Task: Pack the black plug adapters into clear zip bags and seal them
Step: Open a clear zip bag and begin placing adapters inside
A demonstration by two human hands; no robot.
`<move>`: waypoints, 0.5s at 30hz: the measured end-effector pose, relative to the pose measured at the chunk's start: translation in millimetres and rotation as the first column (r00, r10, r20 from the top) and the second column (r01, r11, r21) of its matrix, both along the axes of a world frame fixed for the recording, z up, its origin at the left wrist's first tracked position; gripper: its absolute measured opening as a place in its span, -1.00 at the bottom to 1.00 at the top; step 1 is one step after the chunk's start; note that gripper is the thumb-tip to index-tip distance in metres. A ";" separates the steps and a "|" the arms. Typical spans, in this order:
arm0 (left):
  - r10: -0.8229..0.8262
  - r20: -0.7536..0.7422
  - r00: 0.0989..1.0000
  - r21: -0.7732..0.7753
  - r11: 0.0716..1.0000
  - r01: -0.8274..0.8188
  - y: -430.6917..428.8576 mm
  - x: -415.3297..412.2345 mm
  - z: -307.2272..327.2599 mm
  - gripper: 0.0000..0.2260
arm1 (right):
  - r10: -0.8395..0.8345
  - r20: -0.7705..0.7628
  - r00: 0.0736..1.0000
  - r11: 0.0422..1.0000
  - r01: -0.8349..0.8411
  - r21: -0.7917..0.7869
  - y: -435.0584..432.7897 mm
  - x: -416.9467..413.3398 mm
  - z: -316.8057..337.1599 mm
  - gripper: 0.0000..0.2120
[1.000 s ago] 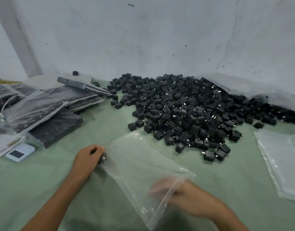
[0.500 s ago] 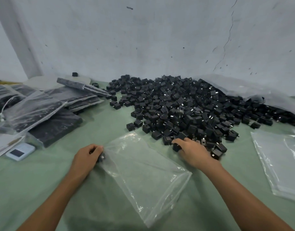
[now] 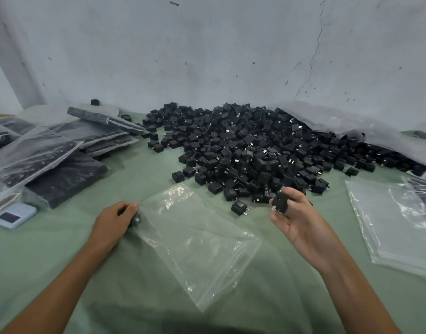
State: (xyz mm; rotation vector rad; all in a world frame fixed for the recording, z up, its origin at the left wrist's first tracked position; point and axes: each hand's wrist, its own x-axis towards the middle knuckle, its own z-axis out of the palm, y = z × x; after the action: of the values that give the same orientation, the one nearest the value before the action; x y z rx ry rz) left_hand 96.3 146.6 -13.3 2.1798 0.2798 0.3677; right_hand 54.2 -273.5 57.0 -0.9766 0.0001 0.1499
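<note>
clear bag (image 3: 195,239) lies flat on the green cloth (image 3: 62,251); your left hand (image 3: 112,221) pinches its left corner, your right hand (image 3: 303,225) grasps one black adapter (image 3: 280,201) near the pile (image 3: 255,150).

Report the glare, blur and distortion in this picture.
Head view: white glare streaks on the clear bag; slight motion blur on the right hand and the adapter it pinches; the wide-angle lens bows the base of the wall; soft light, a dark shadow on the green cloth at bottom.
</note>
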 end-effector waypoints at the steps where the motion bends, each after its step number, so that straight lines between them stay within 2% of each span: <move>1: -0.003 -0.003 1.000 -0.005 1.000 0.003 -0.1 0.4 0.2 -0.75 | 0.002 -0.036 0.999 1.000 -0.002 -0.012 -1.6 -15.8 -3.3 -0.74; 5: -0.003 -0.005 1.000 -0.028 1.000 0.002 -1.9 0.5 -0.8 -0.75 | 0.116 -0.179 0.977 0.965 -0.154 -0.213 17.7 -87.3 -28.6 -0.71; 8: 0.004 0.002 1.000 -0.037 0.999 -0.004 -3.5 -0.5 -1.0 -0.74 | 0.202 -0.163 0.966 0.801 -0.258 -0.540 50.3 -110.7 -39.5 -0.71; 9: 0.006 0.000 1.000 -0.037 0.999 -0.006 -3.8 -1.3 -0.5 -0.73 | 0.225 -0.151 0.963 0.770 -0.271 -0.578 63.4 -111.2 -39.7 -0.72; 11: 0.007 -0.009 1.000 -0.031 0.999 -0.007 -4.5 -2.5 1.2 -0.72 | 0.212 -0.137 0.968 0.818 -0.253 -0.517 87.5 -104.1 -41.4 -0.72; 13: 0.005 -0.028 1.000 -0.023 1.000 -0.006 -5.2 -3.5 2.3 -0.72 | 0.185 -0.190 0.964 0.925 -0.236 -0.298 106.4 -89.5 -43.9 -0.74; 15: -0.002 -0.038 0.999 -0.034 0.999 0.000 -5.1 -3.7 3.4 -0.74 | 0.212 -0.272 0.939 0.974 -0.226 -0.022 120.1 -67.4 -44.9 -0.74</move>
State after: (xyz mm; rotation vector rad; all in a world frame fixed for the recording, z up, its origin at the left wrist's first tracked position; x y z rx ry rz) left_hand 92.6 141.5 -9.9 2.1554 0.3040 0.3190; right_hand -13.1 -153.3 12.1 -1.0017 0.1451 0.4898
